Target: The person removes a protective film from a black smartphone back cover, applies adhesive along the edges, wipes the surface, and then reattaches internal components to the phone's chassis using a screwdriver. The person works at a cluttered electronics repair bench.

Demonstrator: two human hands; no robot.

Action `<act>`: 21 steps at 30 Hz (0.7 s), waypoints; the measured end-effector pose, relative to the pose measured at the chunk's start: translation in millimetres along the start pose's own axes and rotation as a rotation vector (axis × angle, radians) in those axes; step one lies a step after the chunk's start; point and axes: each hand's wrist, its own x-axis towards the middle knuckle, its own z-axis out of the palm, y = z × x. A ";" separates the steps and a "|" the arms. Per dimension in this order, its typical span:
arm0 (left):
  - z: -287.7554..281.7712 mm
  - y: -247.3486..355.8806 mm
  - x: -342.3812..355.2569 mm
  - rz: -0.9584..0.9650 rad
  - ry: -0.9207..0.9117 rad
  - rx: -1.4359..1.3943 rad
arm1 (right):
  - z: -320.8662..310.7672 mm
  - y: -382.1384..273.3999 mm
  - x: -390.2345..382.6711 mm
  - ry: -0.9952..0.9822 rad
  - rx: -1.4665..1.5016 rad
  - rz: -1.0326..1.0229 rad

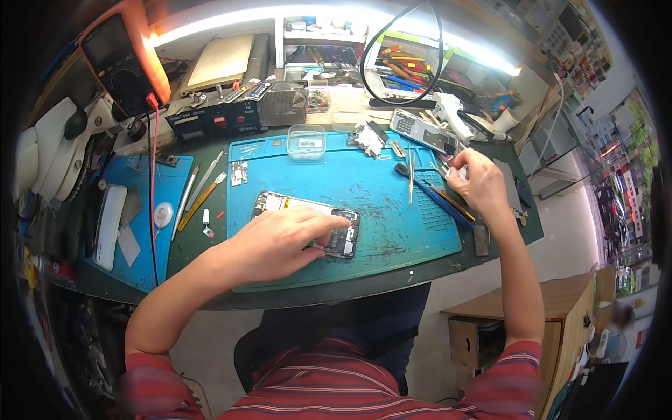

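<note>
An opened smartphone [343,241] lies on the blue work mat [392,231], its inner parts showing. My left hand [287,234] covers its near left part, with the index finger reaching over the phone's right end. A small green bit shows between thumb and fingers; the rest of it is hidden. Over the mat's right edge, my right hand [481,183] pinches something small and pale that I cannot make out. Below and left of that hand lie a blue-handled tool [441,201], a black-tipped brush [402,169] and thin tweezers [411,178].
Along the mat's far edge are a clear plastic box [306,142], loose phone parts [369,138] and another phone [423,131]. An orange multimeter [126,59] stands at the far left, its red lead [154,189] crossing a second blue mat. A yellow craft knife [201,203] lies between the mats.
</note>
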 end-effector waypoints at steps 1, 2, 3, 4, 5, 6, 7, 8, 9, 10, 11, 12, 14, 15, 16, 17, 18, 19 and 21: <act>0.6 -0.9 -0.3 -0.005 -0.001 -0.004 | -2.4 -4.1 -2.3 0.080 0.032 -0.024; 0.8 -1.4 -1.0 -0.010 -0.003 -0.006 | -4.4 -10.1 -4.7 0.161 0.065 -0.049; 1.3 -2.1 -1.6 -0.015 -0.004 -0.008 | -3.5 -15.6 -7.6 0.246 0.112 -0.160; 3.1 -3.7 -2.4 0.003 0.019 -0.009 | -5.5 -25.2 -13.5 0.225 0.143 -0.175; 5.1 -5.5 -4.9 0.018 0.043 -0.007 | -8.0 -38.8 -21.8 0.206 0.179 -0.192; 7.6 -7.8 -5.7 0.035 0.064 -0.008 | -6.0 -50.6 -31.3 0.185 0.211 -0.205; 8.7 -9.0 -6.4 0.032 0.068 -0.016 | 1.1 -63.9 -41.8 0.120 0.344 -0.185; 9.7 -9.4 -6.9 0.031 0.070 -0.026 | 7.4 -77.6 -51.8 0.054 0.474 -0.163; 10.9 -9.7 -7.6 0.026 0.072 -0.033 | 18.3 -87.0 -59.2 0.045 0.450 -0.218; 12.1 -9.9 -8.2 0.029 0.087 -0.028 | 28.6 -94.6 -63.4 0.036 0.426 -0.273; 14.0 -9.7 -8.7 0.037 0.106 -0.028 | 31.5 -101.6 -64.1 0.052 0.365 -0.315; 15.7 -9.8 -9.0 0.045 0.124 -0.028 | 32.9 -101.6 -65.4 0.080 0.353 -0.338; 17.9 -11.5 -10.5 0.067 0.151 -0.043 | 36.6 -100.8 -66.4 0.136 0.330 -0.390; 18.3 -11.8 -11.4 0.076 0.167 -0.050 | 36.7 -96.4 -71.3 0.175 0.301 -0.437; 18.7 -11.5 -12.2 0.089 0.175 -0.032 | 33.8 -93.4 -76.6 0.131 0.298 -0.495; 19.5 -11.7 -13.3 0.102 0.183 -0.013 | 31.0 -90.8 -81.6 0.088 0.297 -0.552; 20.4 -11.8 -14.5 0.113 0.190 0.006 | 27.5 -88.1 -83.4 0.044 0.295 -0.609; 20.8 -10.7 -16.0 0.125 0.201 0.032 | 20.5 -86.0 -82.4 -0.033 0.265 -0.643; 21.7 -7.9 -16.0 0.160 0.219 0.079 | 19.1 -74.9 -84.2 -0.045 0.343 -0.669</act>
